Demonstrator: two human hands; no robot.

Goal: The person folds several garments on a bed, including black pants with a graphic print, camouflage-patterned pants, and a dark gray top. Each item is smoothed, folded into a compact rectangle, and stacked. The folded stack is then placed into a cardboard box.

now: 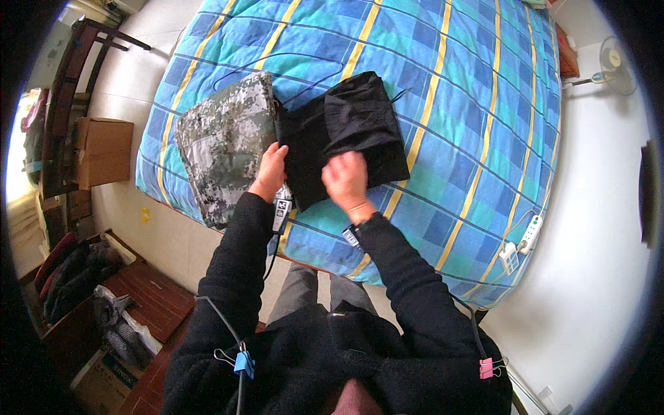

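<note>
On the bed in front of me lies a folded black cloth (366, 128), perhaps a garment, with creases across its upper right part. My left hand (271, 171) is closed at its left edge, the thumb on top. My right hand (346, 181) rests low on the black cloth, its fingers curled down and smeared by motion, so their grip cannot be made out. Against the black cloth on the left lies a folded camouflage cloth (225, 142), its right edge next to my left hand. A thin dark cord (277, 55) loops over the bed beyond both.
A blue checked bedcover (470, 138) with yellow stripes spreads under everything. A power strip (530, 234) lies at the bed's right edge, and a fan (615, 66) stands beyond. At left are a cardboard box (102, 152) and an open drawer-like box of dark clothes (76, 277).
</note>
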